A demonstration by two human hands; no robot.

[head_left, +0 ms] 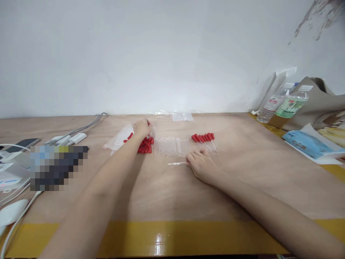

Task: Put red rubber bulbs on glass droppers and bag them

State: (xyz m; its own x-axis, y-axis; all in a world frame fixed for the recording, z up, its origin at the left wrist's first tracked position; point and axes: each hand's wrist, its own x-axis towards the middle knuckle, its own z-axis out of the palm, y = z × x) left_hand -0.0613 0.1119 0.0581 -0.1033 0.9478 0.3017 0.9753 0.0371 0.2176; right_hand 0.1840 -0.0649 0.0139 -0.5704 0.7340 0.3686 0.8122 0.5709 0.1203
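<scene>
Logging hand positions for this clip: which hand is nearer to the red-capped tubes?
Right. The right hand is just in front of the red-capped tubes; the left hand is farther off to their left, at the loose red caps.

The left arm (101, 192) stretched toward one o'clock, the right arm (265, 208) toward ten; left hand (142, 128) and right hand (201, 165) curled.

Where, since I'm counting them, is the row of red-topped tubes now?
In the head view, the row of red-topped tubes lies right of centre on the table, beyond the right hand and right of the clear tubes.
</scene>
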